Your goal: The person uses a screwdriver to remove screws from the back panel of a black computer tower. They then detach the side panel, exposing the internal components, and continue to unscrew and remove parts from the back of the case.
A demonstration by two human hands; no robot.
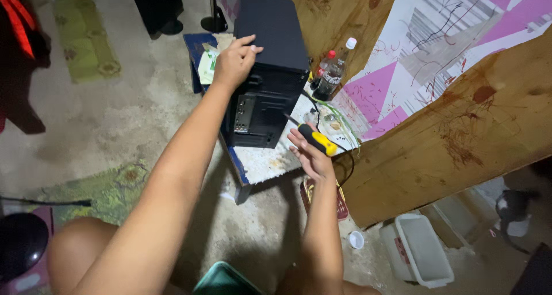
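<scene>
A black computer tower case (270, 65) stands upright on a low, worn white table with blue edges (261, 163). My left hand (234, 60) rests on the case's upper left side, fingers curled over its top edge. My right hand (310, 151) holds a screwdriver with a yellow and black handle (315, 140). Its tip points up-left toward the lower right corner of the case's rear panel. The rear panel with its ports faces me.
Two plastic bottles of dark drink (332, 74) stand behind the case by a plywood board (460, 140). A white plastic tub (418, 249) and a small white cup (356, 239) sit on the concrete floor at the right. Green mats lie at the left.
</scene>
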